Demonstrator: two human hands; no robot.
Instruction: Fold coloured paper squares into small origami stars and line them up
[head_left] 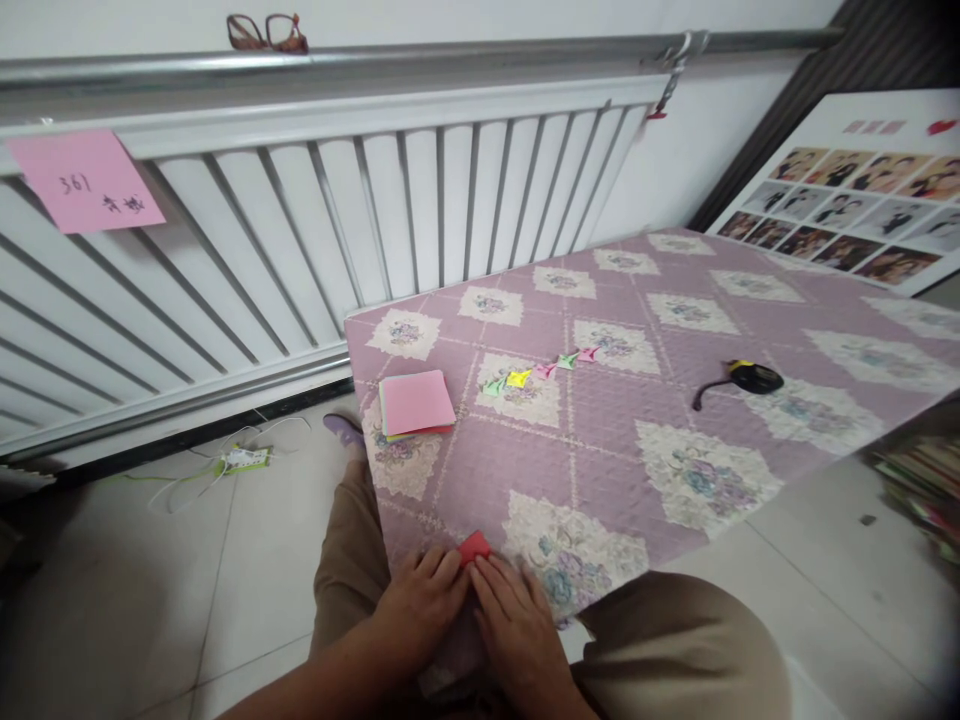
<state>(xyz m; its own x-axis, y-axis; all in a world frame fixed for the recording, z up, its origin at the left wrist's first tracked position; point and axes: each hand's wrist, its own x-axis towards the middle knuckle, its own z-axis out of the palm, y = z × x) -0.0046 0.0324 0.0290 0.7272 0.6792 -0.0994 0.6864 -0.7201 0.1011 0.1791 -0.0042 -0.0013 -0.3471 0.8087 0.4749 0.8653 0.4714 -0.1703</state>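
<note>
A small folded piece of red paper (475,546) lies at the table's near edge, between my two hands. My left hand (429,600) has its fingers bent and closed on the paper's left side. From the right, my right hand (517,615) presses its fingertips onto the paper's lower edge. My palms and thumbs are mostly hidden. Farther up the table sits a stack of square coloured paper (418,402), pink on top. To its right runs a slanting row of several small folded paper pieces in green, yellow (518,379) and pink (588,354).
A purple floral cloth (517,465) covers the table. A black-and-yellow tape measure (754,377) lies on the right. Behind the table are a white radiator (420,205) with a pink note (88,182), and a photo board (847,200). A power strip (246,458) rests on the floor.
</note>
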